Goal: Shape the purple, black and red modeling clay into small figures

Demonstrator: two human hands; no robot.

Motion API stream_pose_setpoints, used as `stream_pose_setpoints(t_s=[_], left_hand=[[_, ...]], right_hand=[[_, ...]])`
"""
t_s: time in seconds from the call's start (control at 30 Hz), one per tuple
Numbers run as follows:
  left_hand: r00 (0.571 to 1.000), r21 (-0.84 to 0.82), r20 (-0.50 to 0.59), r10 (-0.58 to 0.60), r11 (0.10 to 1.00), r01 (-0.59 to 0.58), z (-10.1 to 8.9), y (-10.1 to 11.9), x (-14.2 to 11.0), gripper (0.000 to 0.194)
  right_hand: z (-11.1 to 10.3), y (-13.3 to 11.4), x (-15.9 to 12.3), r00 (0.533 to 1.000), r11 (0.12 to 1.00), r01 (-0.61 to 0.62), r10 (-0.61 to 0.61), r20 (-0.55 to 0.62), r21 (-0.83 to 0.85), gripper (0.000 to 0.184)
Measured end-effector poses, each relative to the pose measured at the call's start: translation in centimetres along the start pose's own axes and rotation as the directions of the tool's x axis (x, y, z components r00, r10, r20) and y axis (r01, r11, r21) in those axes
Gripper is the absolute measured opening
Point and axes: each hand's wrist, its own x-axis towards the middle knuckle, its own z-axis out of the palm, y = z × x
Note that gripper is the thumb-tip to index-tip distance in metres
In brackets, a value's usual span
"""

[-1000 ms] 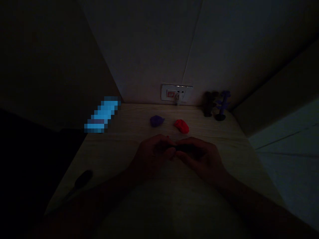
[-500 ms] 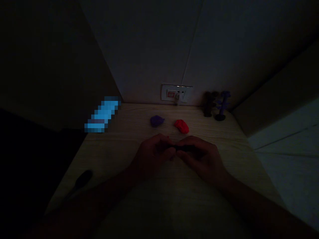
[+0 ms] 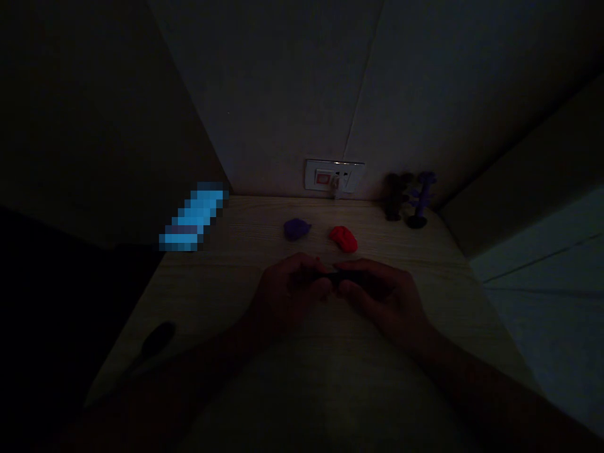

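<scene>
In the dim light my left hand (image 3: 285, 296) and my right hand (image 3: 384, 299) meet over the table, fingertips close together. Both pinch a small, dark, elongated piece (image 3: 336, 276), which may be modelling clay; its exact shape is lost in shadow. Small reddish bits (image 3: 323, 298) show at the left fingertips. Just beyond the hands lie a purple lump (image 3: 296, 229) and a bright red lump (image 3: 344, 239), which look like soft modelling clay.
Two dark upright figures, one brownish (image 3: 393, 196) and one purple (image 3: 421, 200), stand at the back right. A wall socket (image 3: 335, 176) is behind the wooden table (image 3: 226, 280). A blurred bright blue screen (image 3: 194, 220) lies left, and a dark spoon-shaped object (image 3: 158, 338) is near my left forearm.
My right thumb and fingers have shifted slightly and spread a little apart on the dark piece, showing more of it between the hands. The lumps and figures stay put.
</scene>
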Motion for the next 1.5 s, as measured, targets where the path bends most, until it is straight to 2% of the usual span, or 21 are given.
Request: stream_pose_setpoints(t_s=[0.2,0.47,0.63,0.77,0.87,1.03,1.17,1.33,1.5], left_hand=[[1.000,-0.003,0.007,-0.018,1.000,0.018,0.2,0.2,0.1,0.014],[1.000,0.008,0.010,-0.011,1.000,0.011,0.1,0.2,0.0,0.012],[0.999,-0.003,0.032,0.010,1.000,-0.010,0.1,0.0,0.0,0.013],[0.999,-0.061,0.040,-0.005,0.998,0.007,0.1,-0.2,0.2,0.020],[0.999,-0.030,0.043,-0.014,0.999,0.015,0.1,-0.1,0.2,0.017],[1.000,0.047,-0.003,-0.014,0.999,0.014,0.0,0.1,0.1,0.013],[1.000,0.041,-0.024,0.016,0.999,-0.015,0.1,0.1,0.1,0.017],[0.995,-0.024,-0.071,-0.067,0.998,0.065,0.1,0.5,0.4,0.029],[0.992,-0.028,-0.090,-0.084,0.996,0.081,0.0,0.9,0.4,0.019]], right_hand=[[-0.1,0.0,-0.1,0.999,0.998,-0.048,0.048,0.008,-0.030,0.016],[0.0,-0.1,-0.1,1.000,1.000,-0.022,0.022,0.012,-0.003,0.014],[0.1,0.2,0.0,0.999,0.997,-0.024,0.022,0.029,0.072,0.010],[0.0,0.3,0.0,1.000,0.999,0.020,-0.020,0.017,0.043,0.012],[-0.1,0.3,0.0,0.999,0.999,0.048,-0.048,0.007,0.008,0.014],[0.0,0.2,0.1,0.999,0.998,0.016,-0.018,0.041,0.062,0.014],[0.1,0.2,0.0,1.000,0.999,0.005,-0.006,0.012,0.054,0.012],[0.2,0.3,-0.1,0.999,0.998,0.015,-0.012,-0.036,0.065,0.014],[0.2,0.4,-0.1,0.999,0.995,-0.017,0.019,-0.027,0.096,0.018]])
